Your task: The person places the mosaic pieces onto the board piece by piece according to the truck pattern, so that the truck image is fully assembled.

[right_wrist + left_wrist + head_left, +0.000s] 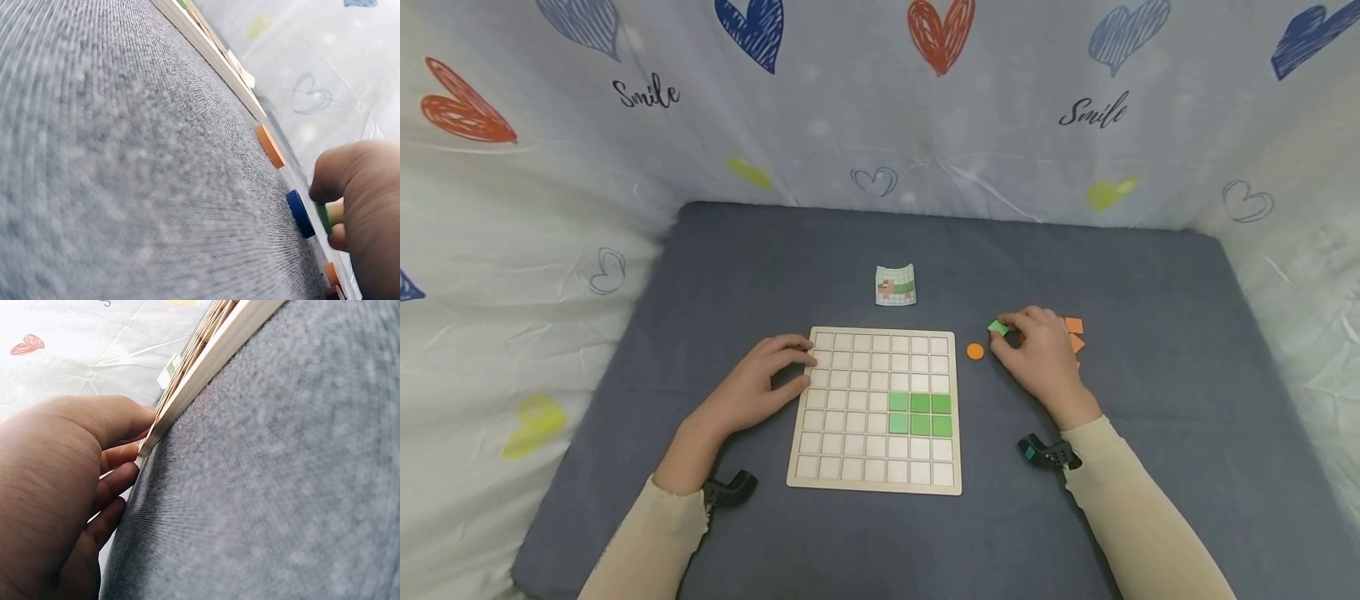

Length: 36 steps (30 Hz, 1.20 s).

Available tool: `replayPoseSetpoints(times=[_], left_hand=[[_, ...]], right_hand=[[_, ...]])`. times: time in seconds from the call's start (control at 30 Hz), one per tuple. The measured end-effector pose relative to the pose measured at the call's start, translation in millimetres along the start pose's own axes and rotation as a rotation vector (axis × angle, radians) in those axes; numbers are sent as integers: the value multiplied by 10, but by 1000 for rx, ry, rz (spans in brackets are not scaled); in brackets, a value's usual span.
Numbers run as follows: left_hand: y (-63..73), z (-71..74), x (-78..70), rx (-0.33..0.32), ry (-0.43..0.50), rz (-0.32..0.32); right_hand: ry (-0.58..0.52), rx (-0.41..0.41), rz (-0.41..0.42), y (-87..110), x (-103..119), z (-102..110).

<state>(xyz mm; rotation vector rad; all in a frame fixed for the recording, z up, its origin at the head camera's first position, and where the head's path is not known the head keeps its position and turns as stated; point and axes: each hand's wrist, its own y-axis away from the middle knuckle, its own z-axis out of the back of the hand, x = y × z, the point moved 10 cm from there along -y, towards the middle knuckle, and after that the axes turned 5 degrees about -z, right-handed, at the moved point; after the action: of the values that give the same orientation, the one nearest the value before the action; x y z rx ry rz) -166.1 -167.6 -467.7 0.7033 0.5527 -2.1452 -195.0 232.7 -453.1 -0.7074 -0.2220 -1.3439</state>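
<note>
A wooden grid board [801, 482] lies flat on the grey cloth. Two rows of green tiles [920, 414] fill cells at its right side, the leftmost ones paler. My left hand [763, 379] touches the board's left edge with thumb and fingertips, fingers loosely bent. To the right of the board, my right hand [1043, 354] pinches a green tile [997, 327] between thumb and fingers; the right wrist view shows the tile just off the cloth. An orange disc [975, 351] lies between board and right hand. Under that hand sits a blue piece [300, 214], hidden from the head view.
Beyond the board stands a small picture card [895, 287] with a gridded pattern in green and brown. Orange pieces [1074, 325] lie right of my right hand, partly covered by it. A dark red piece [335, 292] shows at the right wrist view's bottom. A heart-patterned curtain [820, 125] surrounds the table.
</note>
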Motion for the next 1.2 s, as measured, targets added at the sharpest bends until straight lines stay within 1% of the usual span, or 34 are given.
replayPoseSetpoints(times=[0.2,0.37,0.57,0.8,0.93,1.03,1.2], left_hand=[[13,-1,12,5,1,14],[13,-13,14,15,18,29],[4,-17,-15,18,17,23],[11,-2,13,21,10,29],[13,-4,30,28,9,26],[14,-12,38,34,8,26],[16,-5,35,27,10,20]], right_hand=[[-47,-27,9,-8,28,9],[-81,-40,44,1,163,21],[-161,17,98,83,496,-73],[-165,60,235,223,990,-228],[-202,82,301,318,1246,-296],[-235,101,331,395,1387,-358],[-275,149,352,493,1585,-452]])
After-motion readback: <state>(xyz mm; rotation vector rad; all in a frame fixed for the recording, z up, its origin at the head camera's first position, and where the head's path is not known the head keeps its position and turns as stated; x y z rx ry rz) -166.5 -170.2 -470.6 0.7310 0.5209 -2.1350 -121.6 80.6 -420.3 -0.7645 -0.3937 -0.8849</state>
